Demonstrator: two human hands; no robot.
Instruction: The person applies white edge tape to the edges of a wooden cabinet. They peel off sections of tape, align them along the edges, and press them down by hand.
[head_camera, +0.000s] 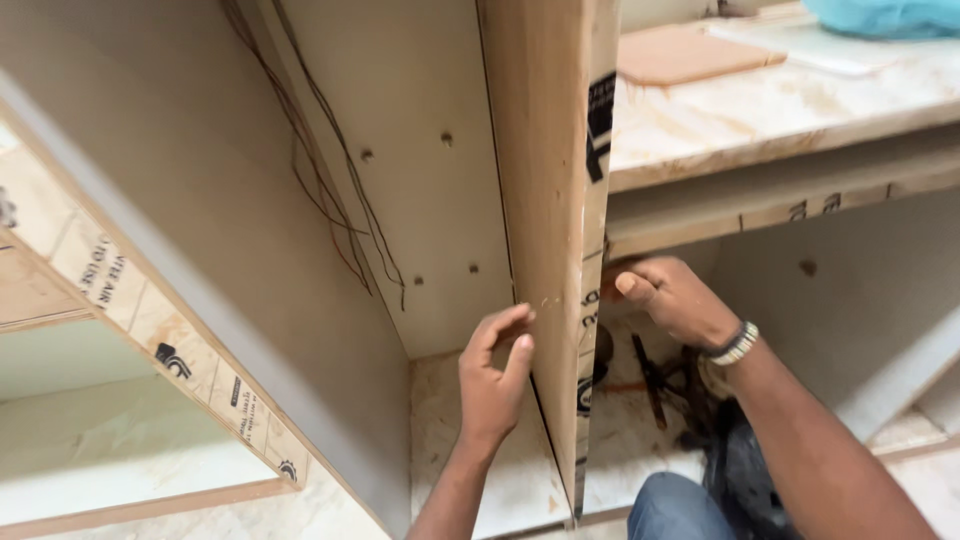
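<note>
You are working inside an unfinished cabinet (300, 200) under a marble surface (780, 110); the upright plywood panel (545, 230) is already standing between two compartments, though loose wires (330, 180) are hanging at the back and tools (650, 380) are lying on the floor. Your left hand (495, 375) is half open, fingertips touching the panel's left face. Your right hand (670, 295) is curling loosely against its right side, gripping nothing visible.
</note>
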